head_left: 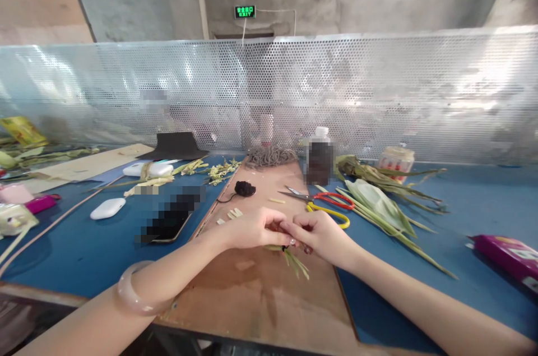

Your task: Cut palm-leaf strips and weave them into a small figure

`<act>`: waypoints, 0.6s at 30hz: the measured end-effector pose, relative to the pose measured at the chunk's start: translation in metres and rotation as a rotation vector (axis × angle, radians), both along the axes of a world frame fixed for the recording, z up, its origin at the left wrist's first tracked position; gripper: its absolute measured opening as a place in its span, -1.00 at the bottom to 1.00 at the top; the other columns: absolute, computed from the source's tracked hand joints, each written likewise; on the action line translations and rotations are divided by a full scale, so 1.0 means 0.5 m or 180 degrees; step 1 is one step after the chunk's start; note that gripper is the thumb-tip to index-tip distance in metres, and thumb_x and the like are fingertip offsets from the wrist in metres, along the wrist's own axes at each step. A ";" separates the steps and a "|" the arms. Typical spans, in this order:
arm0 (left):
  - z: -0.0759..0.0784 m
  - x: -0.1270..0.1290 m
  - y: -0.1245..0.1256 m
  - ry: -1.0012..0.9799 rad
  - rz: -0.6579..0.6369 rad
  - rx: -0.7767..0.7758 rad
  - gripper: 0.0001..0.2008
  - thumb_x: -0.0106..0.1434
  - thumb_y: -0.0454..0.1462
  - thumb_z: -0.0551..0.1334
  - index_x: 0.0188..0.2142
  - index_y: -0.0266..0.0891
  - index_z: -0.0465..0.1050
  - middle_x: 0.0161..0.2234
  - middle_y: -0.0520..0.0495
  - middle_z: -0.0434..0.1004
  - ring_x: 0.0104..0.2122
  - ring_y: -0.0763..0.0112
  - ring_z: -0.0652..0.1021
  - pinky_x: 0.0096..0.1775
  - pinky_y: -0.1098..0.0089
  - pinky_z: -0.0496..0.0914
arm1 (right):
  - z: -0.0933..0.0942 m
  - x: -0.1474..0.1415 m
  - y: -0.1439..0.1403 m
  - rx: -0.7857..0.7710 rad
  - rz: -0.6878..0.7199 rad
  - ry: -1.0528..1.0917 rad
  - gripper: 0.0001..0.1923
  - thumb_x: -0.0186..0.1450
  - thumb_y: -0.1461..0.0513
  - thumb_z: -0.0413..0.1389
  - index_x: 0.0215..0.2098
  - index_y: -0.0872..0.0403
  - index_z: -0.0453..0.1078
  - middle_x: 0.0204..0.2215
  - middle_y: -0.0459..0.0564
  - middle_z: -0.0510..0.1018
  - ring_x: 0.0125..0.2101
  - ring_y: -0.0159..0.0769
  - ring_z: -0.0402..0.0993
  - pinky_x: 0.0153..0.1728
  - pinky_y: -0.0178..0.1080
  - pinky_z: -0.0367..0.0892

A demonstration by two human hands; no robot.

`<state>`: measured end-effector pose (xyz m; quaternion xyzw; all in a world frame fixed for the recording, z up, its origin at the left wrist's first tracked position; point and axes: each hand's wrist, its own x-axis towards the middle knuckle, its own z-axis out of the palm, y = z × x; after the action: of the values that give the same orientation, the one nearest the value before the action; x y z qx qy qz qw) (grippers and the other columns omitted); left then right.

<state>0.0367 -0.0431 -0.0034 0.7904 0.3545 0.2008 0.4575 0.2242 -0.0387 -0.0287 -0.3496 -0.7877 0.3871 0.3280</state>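
Note:
Above the wooden board my left hand [258, 230] and my right hand [323, 238] meet, fingertips pinched together. Between them is a small bundle of green leaf strips [296, 266], its loose ends fanning out below the fingers. A bit of black thread shows around the bundle at the fingertips; the rest is hidden by the fingers. Both hands are closed. Beyond my left hand lies a small ball of black yarn [245, 189], with short pale strips [235, 213] nearer to me. Scissors with red and yellow handles [311, 198] lie partly open just past my right hand.
On the left are a phone [170, 227], a white case [108, 208] and dried plant pieces [222, 171]. Grey cord [271, 157] is heaped at the back, beside a dark bottle [320, 162]. Long leaves [380, 207] and a purple packet [506, 260] lie right. A perforated metal screen [357, 87] stands behind.

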 end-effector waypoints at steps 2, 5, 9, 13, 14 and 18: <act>0.001 0.001 -0.001 0.0003 0.0028 -0.0046 -0.77 0.11 -0.16 0.26 -0.32 -0.29 0.45 -0.31 -0.09 0.55 -0.31 0.37 0.51 -0.29 0.41 0.31 | -0.001 0.000 -0.001 0.0006 -0.0003 -0.0018 -0.52 0.24 -0.05 0.01 -0.65 0.11 0.25 -0.73 -0.15 0.33 -0.71 -0.50 0.22 -0.69 -0.42 0.10; 0.003 0.002 -0.003 -0.0003 0.0031 -0.0061 -0.77 0.11 -0.15 0.26 -0.34 -0.29 0.46 -0.32 -0.08 0.55 -0.33 0.39 0.50 -0.31 0.43 0.30 | -0.001 -0.004 -0.004 0.0019 0.0035 -0.0086 -0.51 0.25 -0.06 -0.01 -0.64 0.12 0.25 -0.73 -0.15 0.33 -0.71 -0.49 0.22 -0.69 -0.42 0.09; 0.001 0.001 0.002 0.0009 0.0060 -0.0009 -0.79 0.12 -0.16 0.25 -0.37 -0.29 0.47 -0.40 -0.03 0.52 -0.41 0.46 0.46 -0.36 0.47 0.26 | 0.007 0.001 0.017 0.0328 0.0007 -0.0442 -0.51 0.29 -0.06 -0.10 -0.57 0.11 0.30 -0.70 -0.13 0.35 -0.67 -0.45 0.25 -0.64 -0.38 0.14; -0.001 -0.004 0.009 0.0062 0.0141 0.0056 -0.79 0.13 -0.16 0.24 -0.42 -0.29 0.47 -0.43 -0.03 0.51 -0.43 0.48 0.45 -0.35 0.47 0.26 | 0.014 0.063 0.089 0.1787 -0.0884 -0.1234 -0.59 0.26 -0.04 -0.02 -0.37 0.12 0.42 -0.40 0.05 0.47 -0.33 -0.23 0.38 -0.28 -0.23 0.26; -0.001 -0.005 0.010 0.0035 0.0158 0.0047 -0.79 0.13 -0.16 0.24 -0.42 -0.29 0.47 -0.42 -0.03 0.51 -0.42 0.47 0.45 -0.33 0.47 0.27 | 0.011 0.086 0.111 0.2051 -0.1058 -0.1551 -0.57 0.22 -0.07 0.01 -0.33 0.13 0.43 -0.35 0.10 0.46 -0.26 -0.15 0.37 -0.21 -0.17 0.25; -0.001 -0.009 0.013 -0.0084 0.0217 0.0038 -0.80 0.13 -0.16 0.23 -0.42 -0.29 0.47 -0.39 -0.05 0.53 -0.39 0.46 0.48 -0.28 0.45 0.29 | -0.012 0.164 0.173 0.1845 -0.1151 -0.2644 -0.45 0.17 -0.15 -0.01 -0.33 0.16 0.45 -0.40 0.12 0.42 -0.32 -0.12 0.35 -0.24 -0.17 0.23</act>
<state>0.0321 -0.0366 -0.0037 0.7778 0.3740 0.2288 0.4503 0.3060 0.0476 -0.0346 -0.4985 -0.8528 -0.0798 0.1333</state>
